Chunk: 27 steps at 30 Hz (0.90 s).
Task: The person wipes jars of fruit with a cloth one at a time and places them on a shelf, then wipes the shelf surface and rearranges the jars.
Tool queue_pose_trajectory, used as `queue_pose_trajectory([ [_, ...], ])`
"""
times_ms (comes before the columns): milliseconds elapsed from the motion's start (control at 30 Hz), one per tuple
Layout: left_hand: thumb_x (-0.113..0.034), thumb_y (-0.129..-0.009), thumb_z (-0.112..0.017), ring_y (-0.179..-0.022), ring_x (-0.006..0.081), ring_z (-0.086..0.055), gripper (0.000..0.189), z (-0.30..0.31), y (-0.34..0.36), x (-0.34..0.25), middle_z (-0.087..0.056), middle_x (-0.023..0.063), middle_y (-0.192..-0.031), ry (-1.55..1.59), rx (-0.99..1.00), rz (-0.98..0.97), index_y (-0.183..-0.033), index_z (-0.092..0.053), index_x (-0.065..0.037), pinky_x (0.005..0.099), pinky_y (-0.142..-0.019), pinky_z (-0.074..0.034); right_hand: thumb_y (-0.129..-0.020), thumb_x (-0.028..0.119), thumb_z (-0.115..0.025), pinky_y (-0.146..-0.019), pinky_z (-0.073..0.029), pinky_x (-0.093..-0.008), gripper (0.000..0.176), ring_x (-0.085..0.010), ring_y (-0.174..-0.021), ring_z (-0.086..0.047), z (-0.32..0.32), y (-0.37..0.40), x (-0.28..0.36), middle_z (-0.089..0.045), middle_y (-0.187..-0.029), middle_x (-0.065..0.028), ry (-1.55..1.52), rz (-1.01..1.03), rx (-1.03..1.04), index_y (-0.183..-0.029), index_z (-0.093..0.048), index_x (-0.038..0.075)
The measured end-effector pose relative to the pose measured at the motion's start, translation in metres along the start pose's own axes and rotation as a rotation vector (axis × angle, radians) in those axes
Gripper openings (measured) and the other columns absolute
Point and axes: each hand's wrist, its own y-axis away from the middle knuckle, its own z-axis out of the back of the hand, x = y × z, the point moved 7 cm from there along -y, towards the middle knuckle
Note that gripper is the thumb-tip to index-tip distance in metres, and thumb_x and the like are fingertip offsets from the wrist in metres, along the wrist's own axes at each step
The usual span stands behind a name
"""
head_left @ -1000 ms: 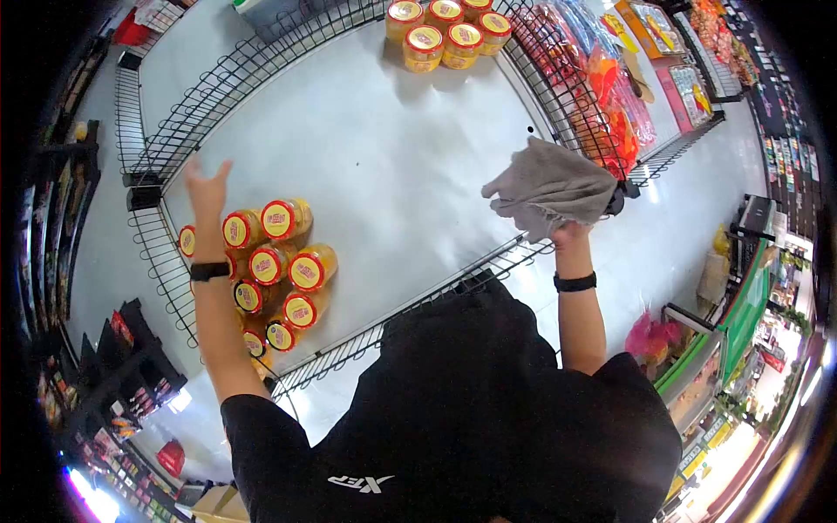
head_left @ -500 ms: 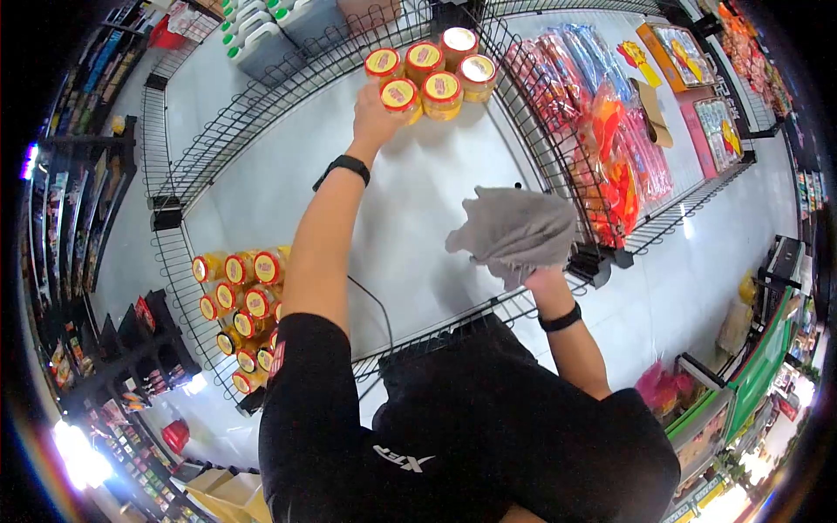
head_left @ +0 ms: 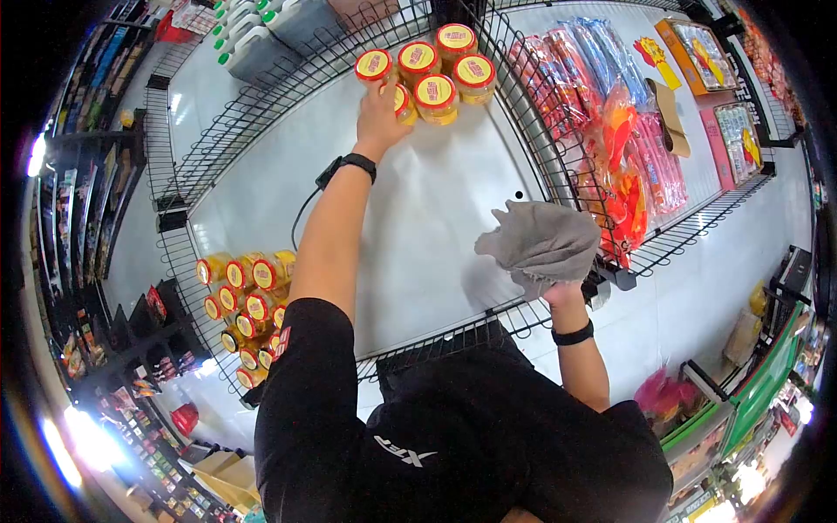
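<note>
My left hand reaches far across the white shelf and closes around a yellow jar with a red lid in the group of jars at the back. My right hand, mostly hidden under it, grips a crumpled grey cloth held near the shelf's right side. A second group of several yellow jars lies at the shelf's left front, away from both hands.
Black wire fencing rims the shelf. Red and orange packets fill the section to the right. White jugs stand beyond the back rail. Store aisles and stocked racks lie below on the left.
My left hand swung from above the left jar group to the back group and settled around one jar. The cloth in my right hand shifted slightly right and down.
</note>
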Motion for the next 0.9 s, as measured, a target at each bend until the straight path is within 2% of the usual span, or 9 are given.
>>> queue_pose_trajectory([
  [167, -0.036, -0.063, -0.089, -0.118, 0.0473, -0.055, 0.094, -0.012, 0.004, 0.013, -0.038, 0.0227, -0.147, -0.163, 0.049, 0.264, -0.142, -0.045, -0.011, 0.0499, -0.097, -0.053, -0.098, 0.064, -0.045, -0.116, -0.036, -0.0599, 0.079, -0.0409, -0.140, -0.043, 0.018, -0.005, -0.006, -0.043, -0.154, -0.0185, -0.083, -0.058, -0.060, -0.152, -0.039, 0.007],
  [400, -0.039, -0.059, -0.094, -0.115, 0.0369, -0.059, 0.101, 0.005, 0.059, 0.055, -0.051, 0.0211, -0.135, 0.244, -0.015, 0.469, -0.139, -0.042, -0.006, 0.0445, -0.097, -0.053, -0.098, 0.067, -0.043, -0.115, -0.037, -0.0604, 0.079, -0.0411, -0.138, -0.045, 0.015, -0.008, -0.006, -0.046, -0.153, -0.0170, 0.003, -0.107, -0.128, -0.152, -0.041, 0.008],
  [533, -0.031, -0.060, -0.097, -0.114, 0.0273, -0.059, 0.098, 0.005, 0.142, 0.049, -0.054, 0.0160, -0.127, 0.710, -0.156, 0.526, -0.135, -0.041, -0.003, 0.0385, -0.097, -0.052, -0.091, 0.081, -0.041, -0.113, -0.041, -0.0563, 0.091, -0.0353, -0.133, -0.052, -0.080, -0.034, -0.028, -0.051, -0.148, -0.0124, 0.013, -0.131, 0.222, -0.149, -0.044, 0.010],
  [567, -0.028, -0.061, -0.098, -0.114, 0.0251, -0.059, 0.096, 0.013, 0.170, 0.029, -0.054, 0.0147, -0.125, 0.875, -0.166, 0.570, -0.134, -0.041, -0.003, 0.0373, -0.097, -0.052, -0.095, 0.073, -0.046, -0.108, -0.047, -0.0504, 0.081, -0.0309, -0.129, -0.055, -0.066, -0.045, -0.045, -0.054, -0.144, -0.0114, 0.043, -0.097, 0.111, -0.146, -0.045, 0.010],
  [633, -0.025, -0.063, -0.097, -0.116, 0.0228, -0.057, 0.094, 0.051, 0.204, -0.034, -0.053, 0.0132, -0.123, 1.051, -0.075, 0.515, -0.132, -0.039, -0.002, 0.0364, -0.097, -0.052, -0.090, 0.034, -0.067, -0.102, -0.049, -0.0393, 0.064, -0.0232, -0.126, -0.056, -0.059, -0.077, -0.069, -0.056, -0.140, -0.0107, 0.443, 0.061, 0.157, -0.144, -0.044, 0.009],
  [667, -0.023, -0.063, -0.097, -0.117, 0.0217, -0.056, 0.093, 0.063, 0.220, -0.061, -0.052, 0.0125, -0.122, 1.138, -0.039, 0.478, -0.131, -0.038, -0.002, 0.0359, -0.097, -0.052, -0.088, 0.015, -0.078, -0.100, -0.050, -0.0337, 0.065, -0.0193, -0.125, -0.056, -0.056, -0.092, -0.081, -0.057, -0.138, -0.0103, 0.637, 0.145, 0.159, -0.143, -0.044, 0.008],
  [700, -0.022, -0.063, -0.097, -0.115, 0.0221, -0.055, 0.093, 0.068, 0.239, -0.080, -0.050, 0.0135, -0.121, 1.099, -0.032, 0.397, -0.131, -0.036, -0.002, 0.0379, -0.097, -0.051, -0.084, 0.009, -0.081, -0.097, -0.051, -0.0313, 0.065, -0.0177, -0.120, -0.060, -0.097, -0.084, -0.089, -0.062, -0.132, -0.0100, 1.187, 0.399, 0.238, -0.140, -0.049, 0.006],
  [800, -0.024, -0.065, -0.095, -0.115, 0.0222, -0.052, 0.095, 0.098, 0.294, -0.116, -0.044, 0.0114, -0.124, 0.984, -0.097, 0.395, -0.135, -0.034, -0.005, 0.0382, -0.100, -0.048, -0.083, 0.011, -0.079, -0.087, -0.054, -0.0305, 0.045, -0.0174, -0.103, -0.068, -0.110, -0.048, -0.096, -0.071, -0.113, -0.0094, 0.941, 0.495, 0.075, -0.124, -0.062, 0.004],
  [900, -0.023, -0.063, -0.094, -0.116, 0.0234, -0.051, 0.097, 0.123, 0.318, -0.121, -0.043, 0.0127, -0.124, 0.875, -0.202, 0.317, -0.136, -0.034, -0.005, 0.0391, -0.100, -0.046, -0.082, 0.013, -0.081, -0.079, -0.055, -0.0314, 0.036, -0.0184, -0.090, -0.070, -0.144, -0.021, -0.100, -0.073, -0.100, -0.0089, 1.202, 0.648, 0.168, -0.113, -0.068, 0.001],
])
